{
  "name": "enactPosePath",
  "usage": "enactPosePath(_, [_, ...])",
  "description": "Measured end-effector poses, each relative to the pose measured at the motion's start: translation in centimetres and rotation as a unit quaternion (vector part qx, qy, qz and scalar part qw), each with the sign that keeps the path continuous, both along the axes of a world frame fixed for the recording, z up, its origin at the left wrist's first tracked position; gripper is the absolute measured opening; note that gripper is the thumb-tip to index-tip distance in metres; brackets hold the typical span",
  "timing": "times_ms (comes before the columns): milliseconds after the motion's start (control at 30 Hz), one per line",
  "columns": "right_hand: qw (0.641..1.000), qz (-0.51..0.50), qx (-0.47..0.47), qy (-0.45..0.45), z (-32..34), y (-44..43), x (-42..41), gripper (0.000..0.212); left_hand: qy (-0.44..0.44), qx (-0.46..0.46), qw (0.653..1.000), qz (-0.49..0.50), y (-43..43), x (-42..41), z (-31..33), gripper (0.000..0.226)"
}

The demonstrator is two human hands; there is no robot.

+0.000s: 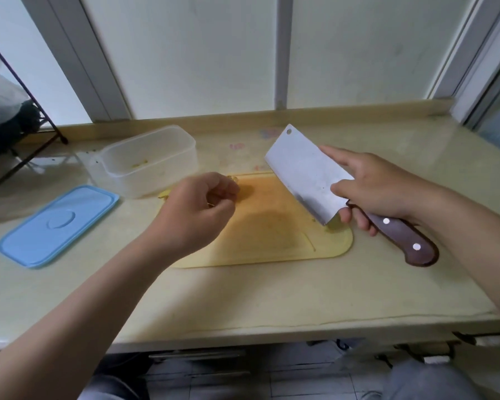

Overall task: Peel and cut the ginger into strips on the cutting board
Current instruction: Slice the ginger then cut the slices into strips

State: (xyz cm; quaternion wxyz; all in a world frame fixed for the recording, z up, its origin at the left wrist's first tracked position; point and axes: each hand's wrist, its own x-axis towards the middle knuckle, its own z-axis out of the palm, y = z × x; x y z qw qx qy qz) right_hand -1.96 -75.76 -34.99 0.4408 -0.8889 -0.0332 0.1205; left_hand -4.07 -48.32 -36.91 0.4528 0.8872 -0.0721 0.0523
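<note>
Yellow cutting board (272,243) | ginger (233,179) at far-left corner, mostly hidden, axis unclear | left hand (197,212) nearer, fingers curled round it | right hand (373,189) grips cleaver (306,174), raised to ginger's right, forefinger on blade | clear tub (156,183) beyond board: few yellow scraps | blue lid (55,226) off, beside it

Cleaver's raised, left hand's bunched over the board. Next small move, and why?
Probably carry the left hand to the container and release: it seems to pinch ginger bits, similar bits lie inside, and the right hand holds the cleaver clear of the cutting board.
</note>
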Motion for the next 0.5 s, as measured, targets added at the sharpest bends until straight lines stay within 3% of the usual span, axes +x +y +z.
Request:
enactPosePath(167, [1.000,0.018,0.005,0.003,-1.5,2.3,-2.2,0.083,-0.043,0.008,0.999,0.019,-0.9,0.1,-1.1,0.027])
enactPosePath(500, [0.995,0.029,-0.094,-0.008,-1.1,1.5,0.4,0.084,-0.133,0.098,0.986,-0.008,0.6,0.4,-1.3,0.018])
